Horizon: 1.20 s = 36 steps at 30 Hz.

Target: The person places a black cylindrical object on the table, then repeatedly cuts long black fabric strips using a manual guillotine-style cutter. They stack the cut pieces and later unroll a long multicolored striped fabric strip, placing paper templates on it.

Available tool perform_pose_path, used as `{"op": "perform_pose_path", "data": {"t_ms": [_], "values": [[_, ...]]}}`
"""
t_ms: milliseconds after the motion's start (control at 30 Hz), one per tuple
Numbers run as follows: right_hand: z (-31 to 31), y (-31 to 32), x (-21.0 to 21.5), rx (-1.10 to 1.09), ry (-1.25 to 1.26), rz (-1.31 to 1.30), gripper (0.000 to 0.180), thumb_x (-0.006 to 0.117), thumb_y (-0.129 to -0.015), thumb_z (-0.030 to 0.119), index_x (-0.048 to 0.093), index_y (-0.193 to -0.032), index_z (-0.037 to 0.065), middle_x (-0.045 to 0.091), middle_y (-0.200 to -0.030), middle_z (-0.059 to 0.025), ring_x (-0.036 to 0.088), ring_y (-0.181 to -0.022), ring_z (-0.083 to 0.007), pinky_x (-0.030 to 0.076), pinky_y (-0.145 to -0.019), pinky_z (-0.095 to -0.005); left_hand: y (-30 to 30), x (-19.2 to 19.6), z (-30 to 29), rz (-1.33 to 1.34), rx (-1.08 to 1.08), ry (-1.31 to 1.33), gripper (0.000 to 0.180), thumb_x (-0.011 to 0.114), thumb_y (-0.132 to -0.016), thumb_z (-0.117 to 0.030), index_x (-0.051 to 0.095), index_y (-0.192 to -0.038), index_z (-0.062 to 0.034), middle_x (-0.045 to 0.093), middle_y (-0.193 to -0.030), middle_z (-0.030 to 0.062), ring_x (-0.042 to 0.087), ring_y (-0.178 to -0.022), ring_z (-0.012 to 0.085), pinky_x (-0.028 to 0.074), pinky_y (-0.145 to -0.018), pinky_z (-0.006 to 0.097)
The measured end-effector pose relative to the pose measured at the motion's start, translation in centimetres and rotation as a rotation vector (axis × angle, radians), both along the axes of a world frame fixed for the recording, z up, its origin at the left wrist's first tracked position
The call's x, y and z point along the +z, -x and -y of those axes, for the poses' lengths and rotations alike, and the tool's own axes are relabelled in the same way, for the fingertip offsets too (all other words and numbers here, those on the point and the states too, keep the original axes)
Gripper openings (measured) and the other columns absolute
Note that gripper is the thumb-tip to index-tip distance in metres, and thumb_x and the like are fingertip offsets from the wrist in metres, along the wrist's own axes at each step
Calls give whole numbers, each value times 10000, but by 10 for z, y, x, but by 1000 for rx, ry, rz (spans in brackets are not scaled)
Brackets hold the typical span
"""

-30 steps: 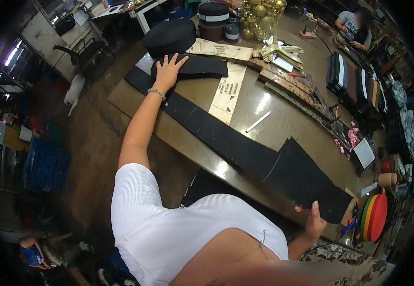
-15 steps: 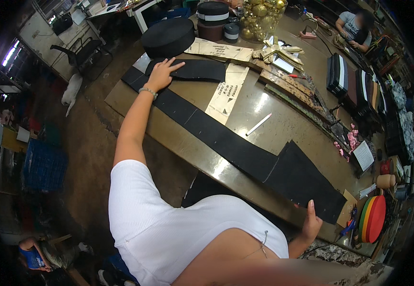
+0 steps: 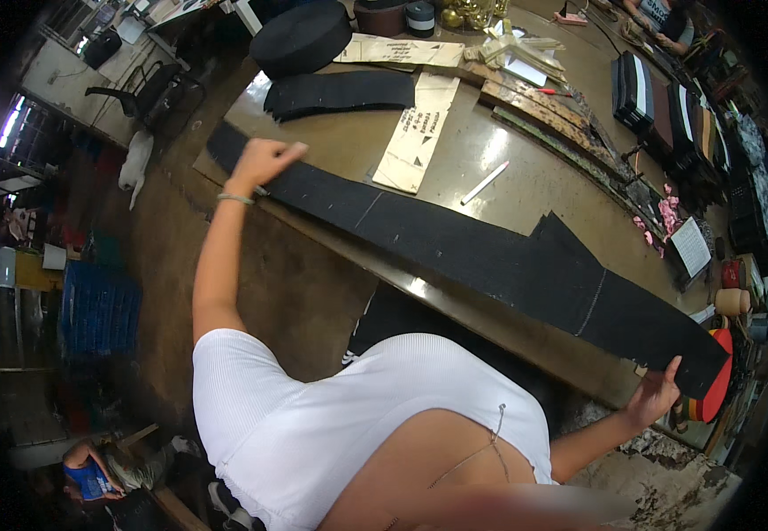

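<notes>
One long black strip across frame centre. One stack of black pieces upper middle. One round black roll at top. Two paper patterns. One white marker. Two hands: left hand, right hand.

Dim room – glare on the table, dark fisheye rim.

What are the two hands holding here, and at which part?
Both hold the long black strip lying along the table edge: the left hand at its far-left end, the right hand at its wide right-end corner.
</notes>
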State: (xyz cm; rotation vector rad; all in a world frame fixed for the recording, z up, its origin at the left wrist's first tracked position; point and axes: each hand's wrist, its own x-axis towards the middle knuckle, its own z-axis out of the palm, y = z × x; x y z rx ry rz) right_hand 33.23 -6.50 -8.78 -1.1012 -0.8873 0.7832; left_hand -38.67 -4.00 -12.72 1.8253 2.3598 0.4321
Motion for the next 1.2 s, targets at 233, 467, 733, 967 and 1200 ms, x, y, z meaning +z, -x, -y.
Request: {"op": "perform_pose_path", "data": {"t_ms": [233,467,733,967,1200], "values": [[-33,14,3,111,91,74,251,626,-979,201,648,-1020,-45,670,-989,-90,625,-776,-148,505,-683,-322,76,-9,22,-214,193,-420,475,547,-984,-386,681,-772,18,628,-714,216,581,-736,387,430,-713,469],[-58,-4,26,25,-64,41,259,630,-980,221,670,-969,-35,680,-931,-89,640,-764,-152,516,-707,-322,54,-3,-14,14,71,60,583,548,-965,-461,494,-760,83,408,-692,282,360,-588,349,396,-609,449],[-66,40,36,204,37,105,324,647,-969,257,708,-818,-23,708,-808,-95,653,-635,-135,534,-615,-285,95,16,23,-37,228,-47,567,598,-949,-435,472,-739,77,364,-633,192,347,-591,193,360,-561,396],[-69,42,29,191,83,47,283,655,-965,220,677,-774,13,661,-752,-62,617,-605,-137,530,-609,-295,107,20,31,-47,281,-157,564,595,-960,-409,395,-719,61,271,-646,139,299,-618,177,319,-547,393],[-57,83,20,209,202,93,280,632,-978,205,701,-849,-33,685,-762,-151,668,-658,-197,545,-615,-326,181,59,-2,-589,160,-466,576,443,-1026,-463,522,-686,-4,407,-576,129,387,-544,299,305,-581,387]]}}
